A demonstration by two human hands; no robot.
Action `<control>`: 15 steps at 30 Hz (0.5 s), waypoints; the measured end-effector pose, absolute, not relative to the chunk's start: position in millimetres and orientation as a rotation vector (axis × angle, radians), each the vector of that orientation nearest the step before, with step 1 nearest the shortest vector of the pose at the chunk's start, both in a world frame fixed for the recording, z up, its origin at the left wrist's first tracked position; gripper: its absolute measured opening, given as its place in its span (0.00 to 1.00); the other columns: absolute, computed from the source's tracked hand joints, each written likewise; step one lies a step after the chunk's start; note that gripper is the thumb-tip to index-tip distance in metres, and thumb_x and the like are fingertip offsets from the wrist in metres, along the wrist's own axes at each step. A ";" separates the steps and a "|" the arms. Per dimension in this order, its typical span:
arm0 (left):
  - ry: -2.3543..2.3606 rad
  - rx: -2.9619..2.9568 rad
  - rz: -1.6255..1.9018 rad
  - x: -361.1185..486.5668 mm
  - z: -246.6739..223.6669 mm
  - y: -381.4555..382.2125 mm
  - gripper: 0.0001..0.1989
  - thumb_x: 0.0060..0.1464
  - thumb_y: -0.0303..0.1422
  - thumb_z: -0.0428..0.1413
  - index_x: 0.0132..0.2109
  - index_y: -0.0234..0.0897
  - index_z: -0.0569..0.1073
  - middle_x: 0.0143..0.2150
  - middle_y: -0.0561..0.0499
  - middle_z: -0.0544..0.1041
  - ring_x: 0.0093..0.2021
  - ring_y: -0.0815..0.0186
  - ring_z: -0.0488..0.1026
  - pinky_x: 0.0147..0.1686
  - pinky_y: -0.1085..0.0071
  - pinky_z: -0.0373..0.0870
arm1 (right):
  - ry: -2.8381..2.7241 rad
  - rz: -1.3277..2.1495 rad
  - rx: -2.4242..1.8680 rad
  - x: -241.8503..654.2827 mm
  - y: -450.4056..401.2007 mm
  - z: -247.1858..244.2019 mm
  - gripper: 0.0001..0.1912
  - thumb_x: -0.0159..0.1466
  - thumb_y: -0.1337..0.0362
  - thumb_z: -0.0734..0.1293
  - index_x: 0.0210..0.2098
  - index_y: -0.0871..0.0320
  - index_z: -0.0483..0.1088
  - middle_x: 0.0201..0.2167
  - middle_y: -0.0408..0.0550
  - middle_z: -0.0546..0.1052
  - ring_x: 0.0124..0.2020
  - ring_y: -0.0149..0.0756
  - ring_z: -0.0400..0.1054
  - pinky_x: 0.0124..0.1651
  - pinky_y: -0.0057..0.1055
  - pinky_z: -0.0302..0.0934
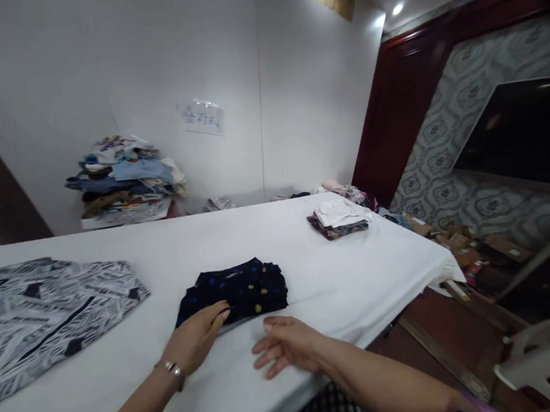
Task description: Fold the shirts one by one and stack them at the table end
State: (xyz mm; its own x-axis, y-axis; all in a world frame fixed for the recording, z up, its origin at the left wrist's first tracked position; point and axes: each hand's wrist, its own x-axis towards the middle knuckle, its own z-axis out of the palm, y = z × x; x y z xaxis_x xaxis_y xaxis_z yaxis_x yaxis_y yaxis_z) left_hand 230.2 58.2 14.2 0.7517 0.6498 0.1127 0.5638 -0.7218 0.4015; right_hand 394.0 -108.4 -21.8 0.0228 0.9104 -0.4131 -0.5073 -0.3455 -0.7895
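Note:
A folded dark navy garment (247, 286) with blue and yellow spots lies on the white-covered table (287, 249). On its near left part rests my left hand (197, 337), fingers stretched out over the cloth; a bracelet circles that wrist. My right hand (285, 346) hovers just in front of the garment's near right edge, fingers apart and holding nothing. To the left a black, grey and white patterned garment (61, 315) is spread flat.
A small folded stack with a white garment (341, 212) on top sits at the table's far right. Behind the table rises a tall clothes pile (127, 178). Cardboard boxes (466, 243) and a white plastic stool (544, 350) stand at the right.

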 end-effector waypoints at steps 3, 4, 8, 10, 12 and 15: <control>0.909 2.636 0.521 233.5 6.0 54.0 0.22 0.58 0.42 0.44 0.51 0.41 0.75 0.54 0.51 0.76 0.53 0.61 0.73 0.54 0.67 0.69 | -0.418 1.549 -0.915 389.5 -86.9 -18.4 0.37 0.44 0.46 0.76 0.46 0.58 0.62 0.35 0.49 0.76 0.35 0.41 0.74 0.35 0.43 0.70; 0.851 2.683 0.564 233.8 -3.2 50.2 0.21 0.58 0.41 0.44 0.51 0.42 0.76 0.55 0.51 0.75 0.54 0.61 0.73 0.54 0.67 0.69 | -0.401 1.528 -0.854 387.0 -79.2 -17.0 0.35 0.45 0.47 0.76 0.45 0.59 0.64 0.36 0.49 0.76 0.34 0.39 0.74 0.35 0.42 0.70; 0.584 2.959 0.652 230.2 -54.3 29.3 0.18 0.55 0.35 0.47 0.48 0.47 0.77 0.56 0.51 0.74 0.54 0.57 0.73 0.51 0.60 0.73 | -0.195 1.389 -0.800 370.8 -57.7 -22.0 0.24 0.52 0.54 0.74 0.42 0.62 0.69 0.33 0.49 0.77 0.26 0.33 0.71 0.26 0.31 0.67; 0.468 3.048 0.721 226.8 -69.2 21.4 0.19 0.54 0.34 0.49 0.50 0.52 0.76 0.56 0.53 0.74 0.53 0.56 0.73 0.47 0.59 0.76 | -0.037 1.301 -0.832 363.9 -55.0 -28.2 0.15 0.53 0.63 0.72 0.39 0.62 0.71 0.31 0.49 0.77 0.24 0.32 0.70 0.22 0.27 0.64; 0.364 3.029 0.807 222.3 -69.7 20.6 0.23 0.55 0.36 0.50 0.57 0.57 0.69 0.59 0.57 0.71 0.54 0.57 0.72 0.47 0.60 0.77 | 0.077 1.246 -0.844 362.8 -57.7 -30.0 0.08 0.54 0.69 0.68 0.35 0.62 0.72 0.28 0.48 0.77 0.24 0.31 0.69 0.22 0.25 0.62; 0.412 2.873 0.917 210.5 -58.9 38.9 0.30 0.58 0.37 0.46 0.66 0.62 0.51 0.64 0.63 0.64 0.57 0.61 0.70 0.49 0.64 0.77 | 0.111 1.275 -0.819 375.5 -70.2 -18.3 0.05 0.54 0.71 0.64 0.30 0.62 0.72 0.24 0.48 0.75 0.22 0.30 0.68 0.23 0.24 0.62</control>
